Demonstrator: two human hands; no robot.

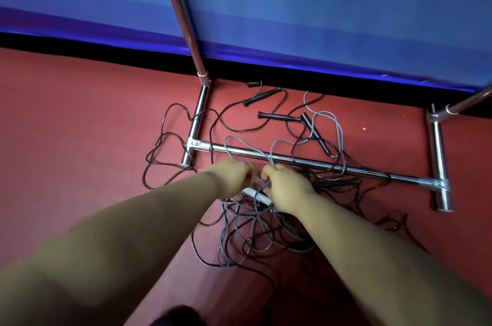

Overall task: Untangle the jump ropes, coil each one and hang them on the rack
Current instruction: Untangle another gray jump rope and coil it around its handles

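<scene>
Thin grey and black jump ropes [255,224] lie tangled in loose loops on red carpet [80,118] across the chrome rack's base bar [306,163], both left hand [234,175] and right hand [286,187] pinching grey cord near a white handle [257,195].

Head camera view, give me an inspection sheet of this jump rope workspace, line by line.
Surface: red floor.
Job's things: black jump ropes and grey jump rope tangled across the chrome rack base; none hung.
Clutter: nothing seen.
Hands: left hand and right hand both grip grey rope, beside a white handle.
Cables: nothing seen besides ropes.
Surroundings: blue barrier behind.
</scene>
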